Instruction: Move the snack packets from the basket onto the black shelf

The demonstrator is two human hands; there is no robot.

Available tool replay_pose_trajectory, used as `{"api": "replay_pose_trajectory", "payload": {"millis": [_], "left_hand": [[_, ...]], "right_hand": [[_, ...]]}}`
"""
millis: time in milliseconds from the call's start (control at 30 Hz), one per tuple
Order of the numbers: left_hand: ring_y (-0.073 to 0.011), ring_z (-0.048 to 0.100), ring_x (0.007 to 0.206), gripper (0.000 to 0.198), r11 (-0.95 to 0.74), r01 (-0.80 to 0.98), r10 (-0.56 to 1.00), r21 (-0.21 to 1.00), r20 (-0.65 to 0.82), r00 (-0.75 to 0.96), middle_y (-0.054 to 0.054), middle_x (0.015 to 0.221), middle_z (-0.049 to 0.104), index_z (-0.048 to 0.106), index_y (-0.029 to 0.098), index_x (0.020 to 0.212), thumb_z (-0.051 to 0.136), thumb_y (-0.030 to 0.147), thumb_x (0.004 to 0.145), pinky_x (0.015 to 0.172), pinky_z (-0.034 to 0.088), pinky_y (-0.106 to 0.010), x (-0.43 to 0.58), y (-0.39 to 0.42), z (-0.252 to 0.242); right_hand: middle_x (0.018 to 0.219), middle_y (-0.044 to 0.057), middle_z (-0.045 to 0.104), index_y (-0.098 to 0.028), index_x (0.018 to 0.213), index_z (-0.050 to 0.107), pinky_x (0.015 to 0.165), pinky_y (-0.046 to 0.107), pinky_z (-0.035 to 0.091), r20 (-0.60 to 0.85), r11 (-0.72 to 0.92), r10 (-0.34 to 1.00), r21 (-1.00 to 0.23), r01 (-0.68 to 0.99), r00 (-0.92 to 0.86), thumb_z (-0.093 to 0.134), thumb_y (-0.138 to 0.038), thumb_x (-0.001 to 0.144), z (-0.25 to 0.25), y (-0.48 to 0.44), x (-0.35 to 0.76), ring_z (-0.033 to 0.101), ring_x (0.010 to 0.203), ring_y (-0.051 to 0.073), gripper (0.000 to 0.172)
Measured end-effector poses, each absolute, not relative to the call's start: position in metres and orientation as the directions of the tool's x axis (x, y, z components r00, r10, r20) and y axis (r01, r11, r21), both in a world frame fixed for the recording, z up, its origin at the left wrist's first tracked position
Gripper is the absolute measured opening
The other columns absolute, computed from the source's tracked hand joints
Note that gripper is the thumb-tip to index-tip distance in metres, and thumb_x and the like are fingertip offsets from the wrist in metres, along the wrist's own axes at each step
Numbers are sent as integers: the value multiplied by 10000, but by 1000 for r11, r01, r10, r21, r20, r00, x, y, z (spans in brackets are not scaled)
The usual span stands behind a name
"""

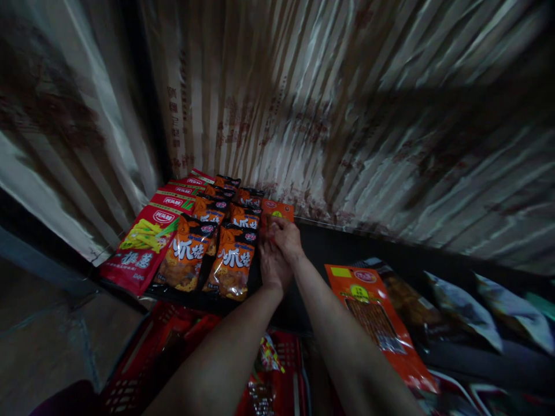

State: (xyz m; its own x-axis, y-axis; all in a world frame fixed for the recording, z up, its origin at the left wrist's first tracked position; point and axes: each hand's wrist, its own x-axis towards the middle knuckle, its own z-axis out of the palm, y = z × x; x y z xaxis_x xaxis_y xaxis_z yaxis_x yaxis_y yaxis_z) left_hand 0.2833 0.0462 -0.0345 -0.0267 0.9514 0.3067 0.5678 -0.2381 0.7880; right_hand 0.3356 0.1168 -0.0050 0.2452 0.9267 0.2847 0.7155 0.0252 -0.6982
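My left hand (274,263) and my right hand (287,238) are close together at an orange-red snack bag (278,208) behind the middle of the black shelf. The right hand's fingers are bent against this bag, and the left hand lies just in front, partly overlapped by the right. Part of the bag is hidden by my hands. Directly left stand rows of orange and black snack bags (234,263). Beyond them is a row of red bags (145,242) with yellow food pictured. A larger orange bag (370,306) lies to the right of my forearms.
Below the shelf (314,248) sits a red basket (288,346) with packets inside. Brown bags (410,297) and silvery bags (463,306) are on the shelf's right part. A wrinkled printed curtain (299,115) hangs behind, and a dark post stands at the left.
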Motion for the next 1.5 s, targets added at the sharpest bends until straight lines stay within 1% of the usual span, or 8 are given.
{"api": "replay_pose_trajectory", "payload": {"millis": [133,267,433,733,900,1067,1267,1500], "left_hand": [[-332,215,1414,644,-163,625,969,763,244,-45,-261,1440,371,388,-63,1341,492,82,722,1164,219,-434,285,45,-39],[-314,251,1401,601,-175,645,958,744,281,-64,-255,1412,408,423,-53,1316,452,46,724,1161,232,-440,287,47,-44],[-327,293,1375,568,-203,685,943,700,327,-54,-264,1377,440,454,-55,1283,459,53,726,1147,264,-464,285,48,-47],[-324,241,1409,561,-291,713,935,638,347,72,-250,1423,408,473,-44,1276,445,78,729,1150,259,-454,270,18,-51],[-279,321,1384,517,-381,703,921,601,316,228,-190,1384,495,515,33,1280,394,127,787,1134,298,-452,255,-32,-49],[-242,290,1403,487,-464,588,884,663,303,355,-171,1410,474,533,45,1278,359,206,853,1151,281,-431,235,-95,-49],[-199,469,1294,389,-114,212,979,971,73,193,-75,1338,570,610,204,1198,462,213,838,1111,346,-387,208,-150,-52],[-216,636,1053,415,256,-168,967,952,-252,44,-139,1156,662,603,145,1148,664,244,749,937,472,-344,173,-172,-24]], "right_hand": [[1087,86,698,-171,1061,687,905,310,485,393,15,875,-605,796,282,459,-217,824,7,53,388,644,971,186,332],[1145,110,656,-171,1083,676,906,407,476,465,-142,789,-497,856,400,458,-310,811,9,-29,453,614,999,244,375],[1100,146,643,-164,1086,680,858,402,464,407,-419,731,-367,830,548,469,-391,790,-1,-111,512,576,1023,288,429],[1062,188,644,-157,1176,590,755,409,478,172,-640,652,-398,657,739,428,-545,823,-13,-168,509,636,945,320,548],[968,166,693,-130,1110,572,806,407,485,110,-578,611,-615,537,784,607,-420,697,-17,-159,485,652,947,312,506],[766,46,713,-205,867,611,621,326,524,-161,-225,645,-974,-15,747,655,-333,572,-30,-166,417,674,694,225,325],[706,-31,715,-233,826,644,480,236,489,-211,42,724,-937,-347,657,694,-225,499,-34,-201,325,662,600,170,331],[719,-28,712,-221,803,637,534,229,529,-261,8,847,-865,-502,463,731,-185,494,-1,-233,296,660,606,144,324]]}}
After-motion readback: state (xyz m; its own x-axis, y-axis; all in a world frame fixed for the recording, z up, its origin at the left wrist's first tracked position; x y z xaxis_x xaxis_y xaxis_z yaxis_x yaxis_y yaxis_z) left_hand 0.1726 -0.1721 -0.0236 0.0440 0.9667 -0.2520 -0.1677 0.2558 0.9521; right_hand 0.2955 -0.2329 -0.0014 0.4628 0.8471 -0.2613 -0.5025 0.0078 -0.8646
